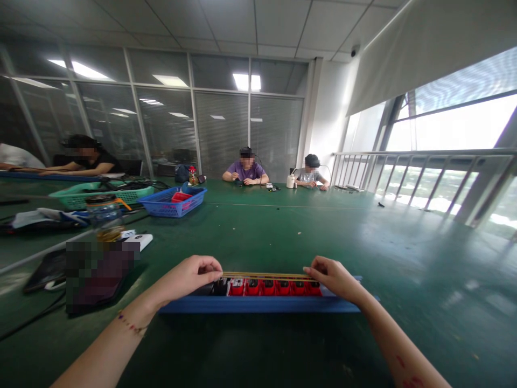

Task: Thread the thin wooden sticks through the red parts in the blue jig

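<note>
In front of me on the green table lies a long blue tray [262, 305]. A row of several small red holders [269, 288] with black parts sits inside it, and a black piece [220, 286] is at its left end. Thin yellow strands, which look like a stretched rubber band [262, 275], run along the tray's far side between my hands. My left hand [197, 276] pinches their left end over the black piece. At the right end my right hand [329, 276] has its fingers curled in a pinch on the strands.
Left of me are a dark phone-like item [100, 275], a white device [142, 241] and a glass jar [105, 215]. Farther off stand a blue basket [173, 205] and a green basket [72, 198]. Several people sit around the table [262, 237]; a railing [424, 178] runs along the right.
</note>
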{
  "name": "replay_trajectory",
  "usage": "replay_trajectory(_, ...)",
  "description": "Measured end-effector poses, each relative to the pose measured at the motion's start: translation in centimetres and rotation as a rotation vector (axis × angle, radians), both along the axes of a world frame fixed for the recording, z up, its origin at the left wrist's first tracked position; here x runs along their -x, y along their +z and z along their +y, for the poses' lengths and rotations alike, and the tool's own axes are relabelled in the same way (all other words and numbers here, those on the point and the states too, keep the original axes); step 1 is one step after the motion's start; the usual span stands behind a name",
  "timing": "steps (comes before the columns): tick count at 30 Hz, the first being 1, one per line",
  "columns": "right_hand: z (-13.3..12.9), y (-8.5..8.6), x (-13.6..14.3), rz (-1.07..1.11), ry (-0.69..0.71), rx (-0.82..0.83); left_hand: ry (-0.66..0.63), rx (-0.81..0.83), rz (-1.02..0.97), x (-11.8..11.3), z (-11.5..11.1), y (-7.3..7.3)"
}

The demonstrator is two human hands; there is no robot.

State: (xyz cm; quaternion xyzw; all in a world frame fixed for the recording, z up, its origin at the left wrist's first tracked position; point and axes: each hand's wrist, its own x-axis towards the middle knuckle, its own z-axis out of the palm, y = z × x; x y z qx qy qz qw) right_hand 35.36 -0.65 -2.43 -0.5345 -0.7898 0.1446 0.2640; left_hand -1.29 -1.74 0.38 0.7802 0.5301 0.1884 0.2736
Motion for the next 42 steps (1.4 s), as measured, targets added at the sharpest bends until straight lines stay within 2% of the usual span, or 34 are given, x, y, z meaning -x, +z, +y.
replay_trajectory(9,0.4,-0.5,0.3,-0.132,-0.108,-0.077,0.007,0.042,-0.028,0.0,0.0,-0.6)
replay_trajectory(16,0.4,-0.7,0.3,-0.126,-0.072,-0.062,0.009,0.062,-0.020,0.0,0.1,-1.0)
replay_trajectory(21,0.3,-0.5,0.4,-0.082,0.026,-0.017,-0.006,-0.018,0.060,0.1,-0.2,-0.2)
replay_trajectory(31,0.2,-0.4,0.1,-0.060,0.068,0.038,-0.022,-0.132,0.199,0.2,-0.2,1.3)
replay_trajectory(34,0.1,-0.3,0.1,-0.060,0.081,0.037,-0.043,-0.240,0.281,0.0,-0.3,1.6)
replay_trajectory(38,0.0,-0.2,-0.2,-0.041,0.118,0.059,-0.089,-0.493,0.393,-0.3,-0.7,2.4)
replay_trajectory(42,0.1,0.0,-1.0,0.028,0.163,0.099,-0.127,-0.772,0.443,0.4,-0.9,3.9)
